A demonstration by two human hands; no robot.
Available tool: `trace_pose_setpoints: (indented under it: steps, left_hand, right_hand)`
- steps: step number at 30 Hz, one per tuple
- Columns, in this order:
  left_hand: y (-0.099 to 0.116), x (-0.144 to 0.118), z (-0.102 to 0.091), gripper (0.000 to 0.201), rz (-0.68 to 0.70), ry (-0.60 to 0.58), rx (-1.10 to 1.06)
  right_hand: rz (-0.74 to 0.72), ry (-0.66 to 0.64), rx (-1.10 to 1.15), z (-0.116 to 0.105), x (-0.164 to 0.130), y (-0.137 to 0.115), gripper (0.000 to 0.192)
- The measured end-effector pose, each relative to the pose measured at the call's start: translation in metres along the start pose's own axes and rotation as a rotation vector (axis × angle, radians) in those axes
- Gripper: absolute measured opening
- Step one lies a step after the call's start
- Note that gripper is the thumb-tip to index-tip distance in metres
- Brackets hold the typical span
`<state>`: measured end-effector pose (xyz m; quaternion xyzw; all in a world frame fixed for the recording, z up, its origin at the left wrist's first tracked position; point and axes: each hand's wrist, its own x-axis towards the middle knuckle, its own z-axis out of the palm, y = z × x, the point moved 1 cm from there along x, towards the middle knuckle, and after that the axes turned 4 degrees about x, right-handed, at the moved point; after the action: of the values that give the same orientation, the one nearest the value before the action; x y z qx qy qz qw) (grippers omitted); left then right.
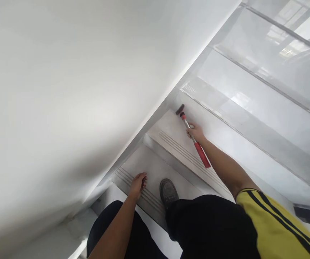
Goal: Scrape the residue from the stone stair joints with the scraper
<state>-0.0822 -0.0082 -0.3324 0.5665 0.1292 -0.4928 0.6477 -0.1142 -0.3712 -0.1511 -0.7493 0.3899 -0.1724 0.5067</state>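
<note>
Scraper-like tool with red grip, silver metal shaft and dark head (198, 147) is at the inner corner of the pale, grooved stair tread (168, 126), right hand (195, 131) clamped round its shaft; a low, steady angle should suit. Left hand (138, 183) is curled, contents unclear.

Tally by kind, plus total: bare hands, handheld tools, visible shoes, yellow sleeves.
Bare hands: 2 (left hand, right hand)
Handheld tools: 1 (red-handled tool, in the right hand)
Visible shoes: 1 (dark shoe, on a step)
Yellow sleeves: 1 (yellow sleeve with black stripes, right arm)
Total: 5
</note>
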Motion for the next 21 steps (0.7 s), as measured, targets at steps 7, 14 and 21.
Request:
trace_pose_setpoints:
  steps: [7, 14, 21]
  left_hand:
    - [0.001, 0.000, -0.010, 0.041, 0.015, 0.016, -0.024]
    - [-0.001, -0.002, -0.002, 0.043, -0.008, -0.004, -0.025]
    - [0.000, -0.003, -0.005, 0.043, 0.010, -0.025, -0.045]
  right_hand:
    - [-0.003, -0.002, 0.050, 0.003, -0.005, 0.007, 0.056]
    - [-0.034, -0.026, -0.015, 0.012, 0.011, -0.001, 0.055]
    - [0.016, 0.012, 0.068, -0.022, -0.020, 0.014, 0.061]
